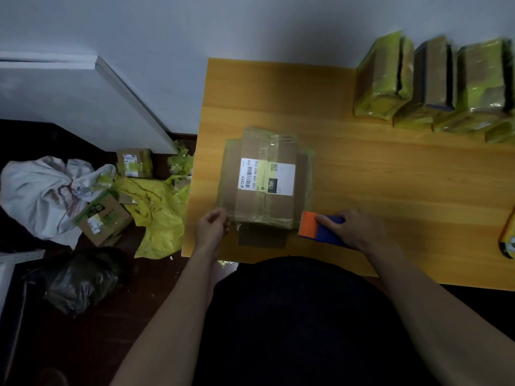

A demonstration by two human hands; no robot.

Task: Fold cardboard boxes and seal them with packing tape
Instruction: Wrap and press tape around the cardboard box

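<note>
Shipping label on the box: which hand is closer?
Left. The left hand is at the box's near-left corner, below the label; the right hand grips the dispenser further right.

My right hand covers most of the blue body of the tape dispenser, so I cannot see the roll on it. My left hand has its fingertips curled at the near left corner of the cardboard box; whether they pinch tape I cannot tell. The small print on the shipping label is too fine to read. The row of taped parcels is blurred and cut by the right edge, as is a yellow object.
</note>
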